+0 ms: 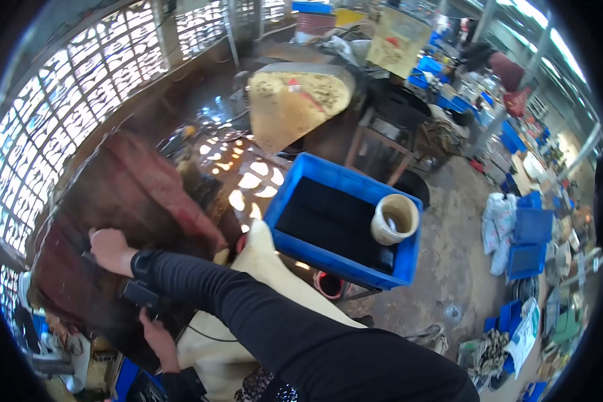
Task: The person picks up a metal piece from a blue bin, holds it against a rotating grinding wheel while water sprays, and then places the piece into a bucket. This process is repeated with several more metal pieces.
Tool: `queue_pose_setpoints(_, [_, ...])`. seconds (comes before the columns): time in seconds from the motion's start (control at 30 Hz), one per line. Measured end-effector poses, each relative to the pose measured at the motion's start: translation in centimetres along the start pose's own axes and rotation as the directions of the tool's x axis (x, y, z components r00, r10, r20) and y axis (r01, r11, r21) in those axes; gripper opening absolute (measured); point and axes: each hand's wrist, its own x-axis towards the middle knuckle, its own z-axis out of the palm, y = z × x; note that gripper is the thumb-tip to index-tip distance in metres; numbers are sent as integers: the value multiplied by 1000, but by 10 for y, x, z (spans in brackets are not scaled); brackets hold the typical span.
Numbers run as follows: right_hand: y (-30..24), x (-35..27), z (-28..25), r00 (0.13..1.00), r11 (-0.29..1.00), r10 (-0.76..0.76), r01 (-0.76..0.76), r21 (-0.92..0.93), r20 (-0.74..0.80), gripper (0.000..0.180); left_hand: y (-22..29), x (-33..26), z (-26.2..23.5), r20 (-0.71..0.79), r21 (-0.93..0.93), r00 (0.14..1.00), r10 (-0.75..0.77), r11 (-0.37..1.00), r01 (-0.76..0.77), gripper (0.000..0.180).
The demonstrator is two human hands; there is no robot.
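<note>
The person leans over a big reddish-brown slab (141,194), worn and dusty, that fills the left side of the scene and runs up toward the lattice window wall (67,100). The right hand (108,249) reaches across the body in a black sleeve and rests on the slab's lower left part, fingers curled down onto a dark tool (87,256) that is mostly hidden under them. The left hand (155,332) sits lower, near the slab's near edge, closed around a dark handle (139,293) just above it; whether both belong to one tool I cannot tell. A cream apron or cloth (261,258) hangs between the person and the slab's right edge. Just beyond that edge stands a blue crate (315,175) with a dark inside, a white bucket (394,218) sitting in its right corner. Right of the crate the concrete floor (449,254) lies open, then crowds up with blue bins (532,226) and sacks.
</note>
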Motion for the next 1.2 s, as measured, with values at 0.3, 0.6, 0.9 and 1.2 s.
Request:
queue_pose_setpoints(0.3, [-7,3,7,985,991,-82,97,-97,151,42,18,-3,-16,20,148,997,74,986,-76,40])
queue_pose_setpoints(0.6, [-15,17,30,957,953,-253,272,-137,140,39,14,-8,-16,56,173,998,-35,985,25,27])
queue_pose_setpoints(0.9, [-12,24,36,958,958,-235,257,-130,168,35,11,-6,-15,104,198,989,-104,977,82,22])
queue_pose_setpoints(1.2, [-10,29,38,948,946,-286,302,-118,140,32,12,-6,-20,104,187,989,-104,979,84,18])
